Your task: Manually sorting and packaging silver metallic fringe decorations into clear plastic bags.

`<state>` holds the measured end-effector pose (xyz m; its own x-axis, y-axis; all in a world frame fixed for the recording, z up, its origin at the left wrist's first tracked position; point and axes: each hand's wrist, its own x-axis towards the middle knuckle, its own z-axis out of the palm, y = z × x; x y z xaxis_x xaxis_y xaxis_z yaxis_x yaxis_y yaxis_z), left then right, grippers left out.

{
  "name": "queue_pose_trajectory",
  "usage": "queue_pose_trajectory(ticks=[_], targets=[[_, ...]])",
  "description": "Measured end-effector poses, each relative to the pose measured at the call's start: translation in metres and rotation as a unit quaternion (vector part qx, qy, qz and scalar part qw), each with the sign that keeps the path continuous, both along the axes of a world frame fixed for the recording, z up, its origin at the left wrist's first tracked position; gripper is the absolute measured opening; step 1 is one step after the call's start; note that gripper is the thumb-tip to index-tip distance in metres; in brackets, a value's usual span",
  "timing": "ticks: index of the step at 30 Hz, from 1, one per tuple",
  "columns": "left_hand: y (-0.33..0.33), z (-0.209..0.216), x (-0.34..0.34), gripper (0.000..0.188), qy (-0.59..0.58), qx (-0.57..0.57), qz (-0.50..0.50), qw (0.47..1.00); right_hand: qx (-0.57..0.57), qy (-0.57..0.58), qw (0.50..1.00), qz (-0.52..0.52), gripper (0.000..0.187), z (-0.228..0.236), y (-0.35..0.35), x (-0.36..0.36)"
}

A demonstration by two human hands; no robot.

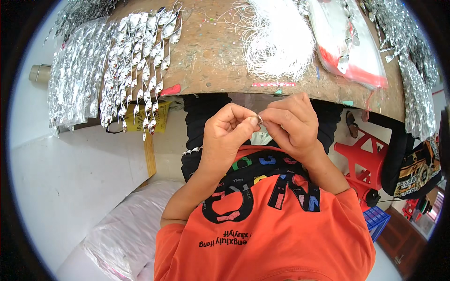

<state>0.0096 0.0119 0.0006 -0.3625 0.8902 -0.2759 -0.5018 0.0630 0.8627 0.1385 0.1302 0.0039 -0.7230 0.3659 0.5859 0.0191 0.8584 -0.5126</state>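
My left hand (228, 130) and my right hand (294, 122) meet in front of the table's near edge, above my lap. Thumb and forefinger are pinched together on each hand. Between the fingertips sits a small silvery ring-shaped piece (260, 120), mostly covered by the fingers; its exact kind is too small to make out. On the tabletop beyond my hands lies a heap of thin white cord (277, 44). To the left, strings of shiny silver twisted pendants (136, 61) hang over the table edge.
The worn brown table (206, 61) spans the far side. Clear plastic bags with red edges (349, 51) lie at its right, beside silver strands (417, 70). A red plastic stool (363, 157) stands below right, and a white plastic sack (133, 227) fills the lower left.
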Motion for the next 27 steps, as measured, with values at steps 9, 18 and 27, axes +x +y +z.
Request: queue_pose_trajectory(ticks=[9,18,27], targets=[[-0.003,0.007,0.0,0.008,0.065,-0.045,0.006,0.997,-0.149,-0.01,0.988,-0.024,0.012,0.001,0.004,0.006],[-0.004,0.013,-0.008,0.009,0.028,-0.078,-0.031,0.996,-0.571,0.001,0.821,0.024,0.02,0.003,-0.005,0.004],[-0.005,0.004,-0.005,0.012,0.005,-0.044,-0.032,0.998,-0.535,0.028,0.836,0.116,0.015,0.001,-0.004,0.001]])
